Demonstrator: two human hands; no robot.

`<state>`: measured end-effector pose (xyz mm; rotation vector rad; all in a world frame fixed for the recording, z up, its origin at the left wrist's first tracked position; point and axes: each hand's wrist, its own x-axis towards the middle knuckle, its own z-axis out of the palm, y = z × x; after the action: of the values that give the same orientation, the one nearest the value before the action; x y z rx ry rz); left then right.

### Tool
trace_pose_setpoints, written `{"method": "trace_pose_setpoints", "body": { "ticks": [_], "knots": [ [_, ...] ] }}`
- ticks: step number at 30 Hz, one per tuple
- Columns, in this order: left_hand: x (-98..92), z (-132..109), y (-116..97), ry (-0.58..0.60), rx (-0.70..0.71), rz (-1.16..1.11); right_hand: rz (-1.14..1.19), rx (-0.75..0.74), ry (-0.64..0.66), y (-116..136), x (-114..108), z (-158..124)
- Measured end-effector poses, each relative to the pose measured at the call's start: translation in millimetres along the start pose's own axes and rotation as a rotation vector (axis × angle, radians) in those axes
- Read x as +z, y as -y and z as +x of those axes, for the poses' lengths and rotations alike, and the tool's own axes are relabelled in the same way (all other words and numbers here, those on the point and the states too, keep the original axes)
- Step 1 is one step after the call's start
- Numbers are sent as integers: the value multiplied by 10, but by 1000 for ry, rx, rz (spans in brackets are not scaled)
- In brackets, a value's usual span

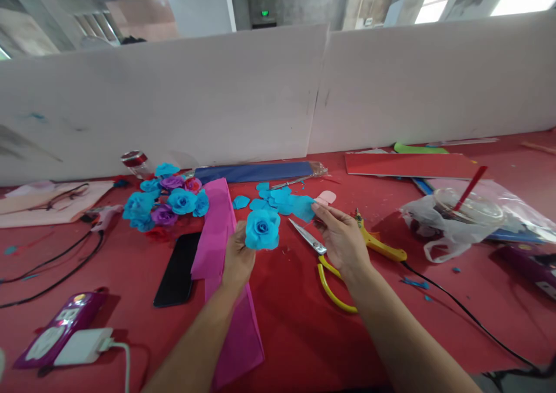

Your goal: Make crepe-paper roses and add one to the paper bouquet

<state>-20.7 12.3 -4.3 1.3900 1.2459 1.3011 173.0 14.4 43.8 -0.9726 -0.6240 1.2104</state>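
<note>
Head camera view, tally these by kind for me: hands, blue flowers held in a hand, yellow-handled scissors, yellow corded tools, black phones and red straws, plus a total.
Hands: 2, left hand and right hand
Held blue flower: 1
Yellow-handled scissors: 1
Yellow corded tool: 1
Black phone: 1
Red straw: 1
Total: 7

So on the counter there's a bunch of flowers on the left, phone in front of it, paper just right of that. Loose petals sit behind the flower in the left hand, then going right: scissors, glue gun, cup in a bag.
</note>
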Motion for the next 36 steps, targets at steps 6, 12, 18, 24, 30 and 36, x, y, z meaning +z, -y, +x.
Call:
{"method": "trace_pose_setpoints", "body": {
  "ticks": [6,12,18,24,30,36],
  "knots": [
    [18,-21,-98,89,24,4,16,10,-19,29,10,-1],
    [125,-4,-149,-4,-76,-499,81,84,10,-41,2,30],
    [121,21,-135,-77,-349,-875,165,136,-9,-99,22,7],
    [197,-35,-151,19,-633,-1097,141,140,-31,-195,125,-93],
    [286,-73,-106,-96,-515,-946,73,91,-61,-289,179,-140],
    [351,-91,-107,-171,-291,-767,75,91,-33,-317,223,-197]
  ]
}}
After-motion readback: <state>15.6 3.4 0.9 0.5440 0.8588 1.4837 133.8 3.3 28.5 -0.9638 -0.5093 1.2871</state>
